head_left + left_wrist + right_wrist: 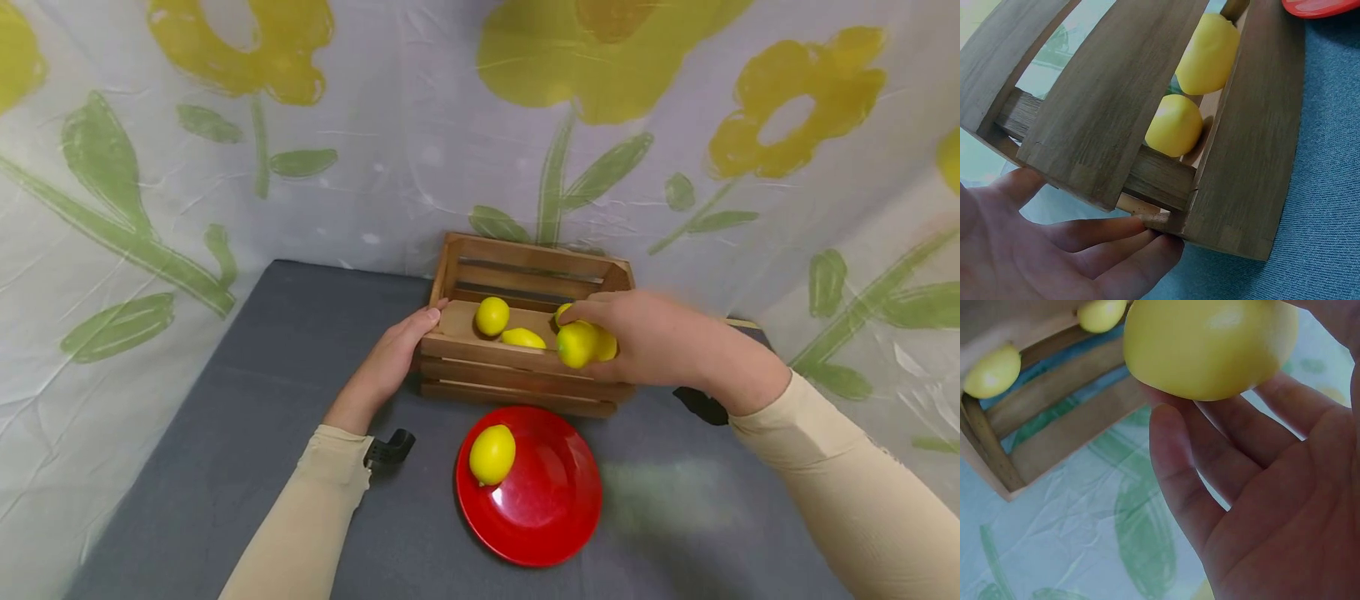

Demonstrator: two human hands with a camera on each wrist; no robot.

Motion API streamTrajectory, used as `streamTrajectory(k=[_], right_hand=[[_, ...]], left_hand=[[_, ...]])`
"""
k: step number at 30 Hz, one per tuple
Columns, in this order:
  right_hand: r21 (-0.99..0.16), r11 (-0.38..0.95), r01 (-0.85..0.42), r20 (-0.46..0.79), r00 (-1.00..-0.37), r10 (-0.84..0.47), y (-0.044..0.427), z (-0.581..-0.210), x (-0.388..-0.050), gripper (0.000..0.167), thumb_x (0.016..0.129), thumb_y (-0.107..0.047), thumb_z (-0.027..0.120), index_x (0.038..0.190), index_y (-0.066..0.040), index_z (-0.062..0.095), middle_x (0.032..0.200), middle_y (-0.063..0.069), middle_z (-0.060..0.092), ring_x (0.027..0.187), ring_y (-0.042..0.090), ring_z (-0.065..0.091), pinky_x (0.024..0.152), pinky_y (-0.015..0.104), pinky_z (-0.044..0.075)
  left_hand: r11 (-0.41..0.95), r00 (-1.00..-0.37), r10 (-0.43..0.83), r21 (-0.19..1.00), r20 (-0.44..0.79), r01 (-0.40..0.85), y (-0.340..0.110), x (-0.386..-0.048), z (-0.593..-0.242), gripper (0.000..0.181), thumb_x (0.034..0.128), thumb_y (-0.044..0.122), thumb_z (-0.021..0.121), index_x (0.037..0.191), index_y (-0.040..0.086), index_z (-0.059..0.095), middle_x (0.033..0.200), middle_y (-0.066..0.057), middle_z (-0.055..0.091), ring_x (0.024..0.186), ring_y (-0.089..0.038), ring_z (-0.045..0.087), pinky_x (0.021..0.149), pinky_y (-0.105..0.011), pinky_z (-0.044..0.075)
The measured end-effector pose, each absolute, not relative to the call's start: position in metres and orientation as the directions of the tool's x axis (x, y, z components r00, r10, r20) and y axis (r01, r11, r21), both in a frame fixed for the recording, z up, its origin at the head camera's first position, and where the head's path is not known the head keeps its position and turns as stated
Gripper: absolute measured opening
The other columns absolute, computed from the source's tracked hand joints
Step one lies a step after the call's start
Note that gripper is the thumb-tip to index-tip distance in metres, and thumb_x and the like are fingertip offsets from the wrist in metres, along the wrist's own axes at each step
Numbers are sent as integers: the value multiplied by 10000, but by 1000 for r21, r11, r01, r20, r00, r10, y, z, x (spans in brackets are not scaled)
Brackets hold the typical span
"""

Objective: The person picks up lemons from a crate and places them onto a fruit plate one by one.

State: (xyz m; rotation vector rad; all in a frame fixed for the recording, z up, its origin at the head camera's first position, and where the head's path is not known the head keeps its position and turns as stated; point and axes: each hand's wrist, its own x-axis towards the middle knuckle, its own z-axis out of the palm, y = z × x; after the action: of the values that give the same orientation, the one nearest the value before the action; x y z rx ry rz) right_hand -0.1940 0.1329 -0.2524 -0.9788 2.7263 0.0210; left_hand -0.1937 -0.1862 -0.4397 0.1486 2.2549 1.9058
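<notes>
A wooden slatted crate (pixel 517 372) stands on the table and holds several yellow lemons; one round lemon (pixel 492 317) sits at its left. My left hand (pixel 392 354) grips the crate's left end, thumb at the front corner. Over the crate's right front edge, my right hand (pixel 648 337) holds a lemon (pixel 1210 347) in its fingers. More yellow shows beside that lemon in the head view; whether it is a second fruit, I cannot tell. In front of the crate, a red plate (pixel 551 492) bears one lemon (pixel 492 455) on its left side.
A dark grey-blue cloth (pixel 247 433) covers the table. Behind it hangs a pale curtain (pixel 405 158) with painted yellow flowers and green leaves, close to the crate's back. Each wrist wears a black strap (pixel 390 447).
</notes>
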Motion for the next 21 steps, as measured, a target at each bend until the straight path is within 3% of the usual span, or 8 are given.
streamTrajectory(k=[4,10,21], right_hand=[[-89,765,-638,-248,-729,-638,131,-261,-179,567,888,-275,898,1416,-265,690,1333,-7,716,1074,194,653,870,415,604],[-111,690,-715,-229,-657,-718,127,-288,-160,563,875,-301,915,1389,-252,690,1334,-52,701,1055,148,662,869,375,617],[-171,718,-675,-314,-654,-689,125,-345,-151,549,842,-304,930,1341,-225,718,1217,-64,718,1035,113,637,889,347,620]], left_hand=[[168,-978,198,985,-68,-34,-187,-195,-439,695,1115,647,352,1706,283,363,1781,75,311,1612,-293,348,1281,-647,327],[177,-977,196,983,-85,-50,-190,-191,-441,659,1102,680,351,1685,373,382,1788,38,295,1590,-333,377,1264,-676,335],[164,-977,201,986,-75,-42,-186,-192,-442,654,1097,690,354,1678,392,386,1784,59,302,1594,-323,373,1248,-698,345]])
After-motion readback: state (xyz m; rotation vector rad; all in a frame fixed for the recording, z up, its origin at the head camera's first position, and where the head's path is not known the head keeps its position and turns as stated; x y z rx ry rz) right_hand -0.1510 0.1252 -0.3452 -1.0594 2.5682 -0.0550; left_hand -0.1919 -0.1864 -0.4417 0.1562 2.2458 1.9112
